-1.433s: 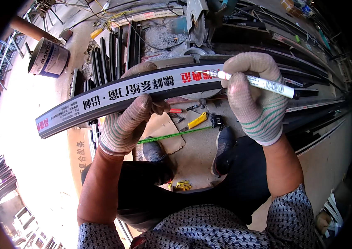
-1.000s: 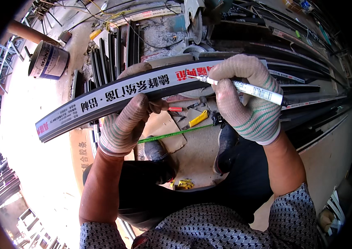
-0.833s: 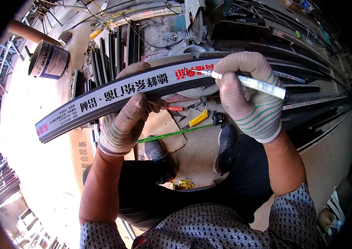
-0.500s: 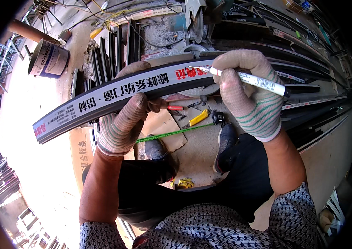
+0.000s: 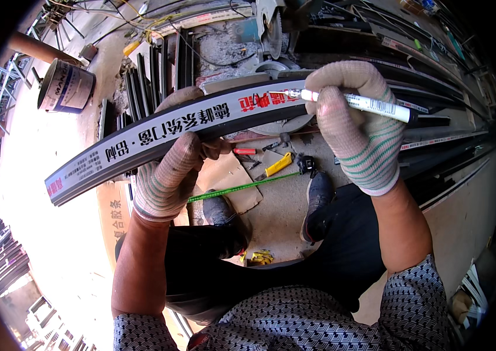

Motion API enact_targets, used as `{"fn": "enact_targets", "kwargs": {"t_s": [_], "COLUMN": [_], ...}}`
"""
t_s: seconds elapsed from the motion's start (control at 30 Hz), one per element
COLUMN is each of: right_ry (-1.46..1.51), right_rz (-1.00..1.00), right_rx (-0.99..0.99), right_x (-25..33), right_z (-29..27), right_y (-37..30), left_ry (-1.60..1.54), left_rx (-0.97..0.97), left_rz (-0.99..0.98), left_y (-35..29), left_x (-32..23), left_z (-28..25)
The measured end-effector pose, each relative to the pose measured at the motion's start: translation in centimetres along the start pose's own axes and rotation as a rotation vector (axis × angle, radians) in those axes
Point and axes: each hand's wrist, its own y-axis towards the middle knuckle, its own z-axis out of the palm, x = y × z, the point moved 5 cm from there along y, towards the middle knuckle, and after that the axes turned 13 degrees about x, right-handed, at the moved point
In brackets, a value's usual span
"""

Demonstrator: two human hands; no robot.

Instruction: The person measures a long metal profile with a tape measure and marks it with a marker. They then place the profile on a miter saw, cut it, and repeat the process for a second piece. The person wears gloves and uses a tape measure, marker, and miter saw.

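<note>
While the left hand point(image 5: 166, 178) clamps the dark profile point(image 5: 166, 157) about its middle, thumb over the near edge and fingertips round the far one, the right hand point(image 5: 360, 128) pinches a white marker point(image 5: 376, 107) between thumb and forefinger. And look at that tip: right over the red print on the pale label point(image 5: 166, 130), though whether it touches, I can't tell!

The profile is up in front of the chest, slanting, its left end jutting out well past the left hand, over bright floor; its right end runs in behind the right hand's fingers. Beyond its far edge, near the middle, sits the saw point(image 5: 271, 35); dark lengths point(image 5: 446, 121) crowd the right side. Below, bare concrete point(image 5: 280, 225) opens between the two shoes point(image 5: 320, 196), with a yellow knife point(image 5: 279, 165) lying just beside the tape measure point(image 5: 306, 164), whose green strip point(image 5: 248, 188) stretches left across the cardboard point(image 5: 242, 196).

Over to the containers: one pale bucket point(image 5: 68, 88), tilted in view, well left of the hands, its contents too dark to make out.
</note>
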Motion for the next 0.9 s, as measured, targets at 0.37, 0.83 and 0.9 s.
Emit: {"fn": "enact_targets", "kwargs": {"t_s": [0.37, 0.83, 0.9], "right_ry": [-0.118, -0.098, -0.038], "right_rz": [0.026, 0.008, 0.027], "right_rx": [0.026, 0.046, 0.012], "right_x": [-0.39, 0.07, -0.06], "right_z": [-0.08, -0.28, -0.33], "right_y": [-0.13, -0.07, -0.06], "left_ry": [0.002, -0.018, -0.016], "left_rx": [0.061, 0.043, 0.049], "left_rz": [0.04, 0.049, 0.05], "left_y": [0.0, -0.09, -0.08], "left_x": [0.38, 0.38, 0.34], "left_z": [-0.67, -0.54, -0.62]}}
